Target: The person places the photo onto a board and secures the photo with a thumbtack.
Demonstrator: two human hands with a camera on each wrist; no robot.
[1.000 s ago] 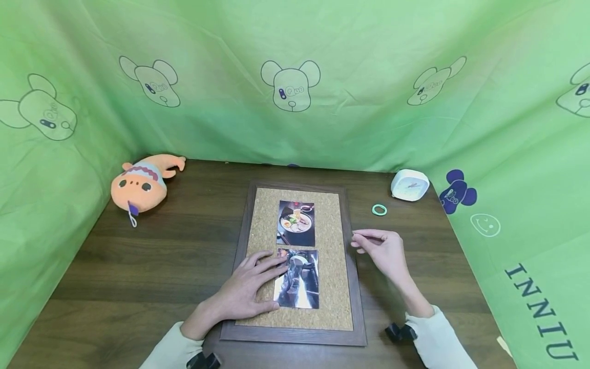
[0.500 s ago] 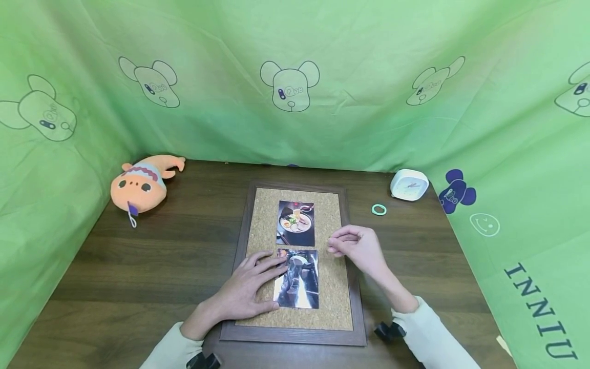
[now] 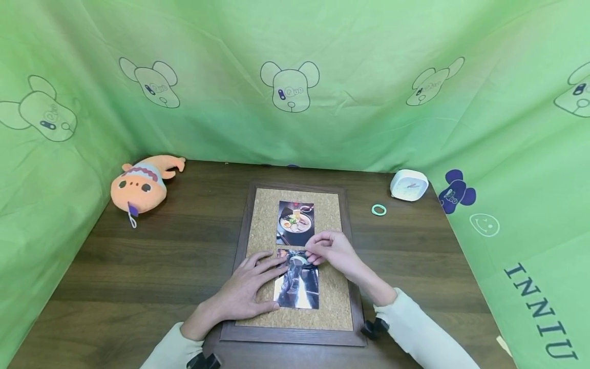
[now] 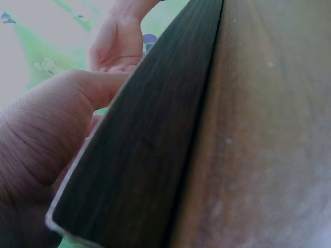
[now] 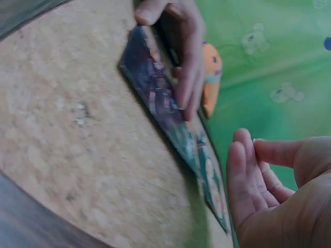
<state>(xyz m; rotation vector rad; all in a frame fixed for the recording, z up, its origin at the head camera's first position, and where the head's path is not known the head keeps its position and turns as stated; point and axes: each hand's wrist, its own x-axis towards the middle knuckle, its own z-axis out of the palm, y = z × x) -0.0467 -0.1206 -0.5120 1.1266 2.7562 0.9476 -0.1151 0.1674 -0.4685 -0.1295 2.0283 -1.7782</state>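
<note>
My left hand [image 3: 249, 284] lies with spread fingers over the left part of the lower photo [image 3: 299, 287], a dark glossy print, pressing it to the cork board [image 3: 334, 297]. Thumb and fingers of my right hand [image 3: 334, 253] pinch a tiny pale object [image 5: 254, 140], mostly hidden; its kind does not show. That hand hovers at the lower photo's upper right corner. Just above lies the upper photo [image 3: 295, 223], showing a bowl of noodles, with a small red spot at its top edge. In the left wrist view, the dark frame [image 4: 139, 129] blocks most of the work.
An orange plush toy [image 3: 140, 187] lies at the table's back left. At the back right stand a white clock [image 3: 409, 185] and, nearer the board, a green ring [image 3: 379, 210]. Green printed cloth [image 3: 295, 138] walls the wooden table [image 3: 184, 230] on the visible sides.
My right hand has moved left from beyond the frame's right edge, across the cork, to the lower photo's upper right corner, fingers still pinched. The left hand and both photos have stayed put.
</note>
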